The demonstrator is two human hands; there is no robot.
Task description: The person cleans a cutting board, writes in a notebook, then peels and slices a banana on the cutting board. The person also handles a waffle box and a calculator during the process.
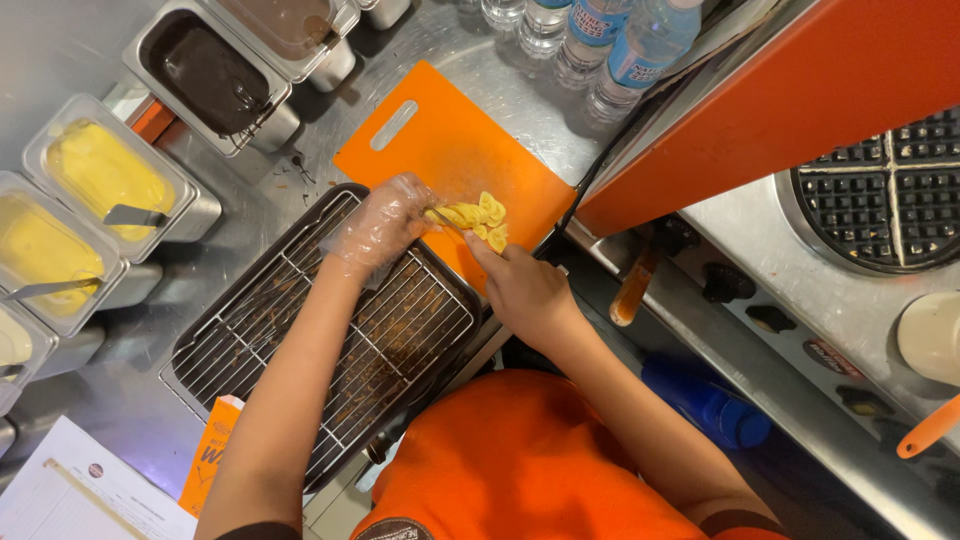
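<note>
An orange cutting board (440, 140) lies on the steel counter. On it sits a peeled banana (478, 218), partly cut into yellow slices. My left hand (385, 222), in a thin clear plastic glove, holds the banana's left end. My bare right hand (525, 290) is closed on a knife (450, 224) whose thin blade rests against the banana. Only part of the blade shows between my two hands.
A dark tray with a wire rack (330, 330) lies just left of the board. Steel tubs of yellow cream (100, 170) and chocolate sauce (210, 75) line the left. Water bottles (600, 40) stand behind; a waffle iron (890, 190) sits right.
</note>
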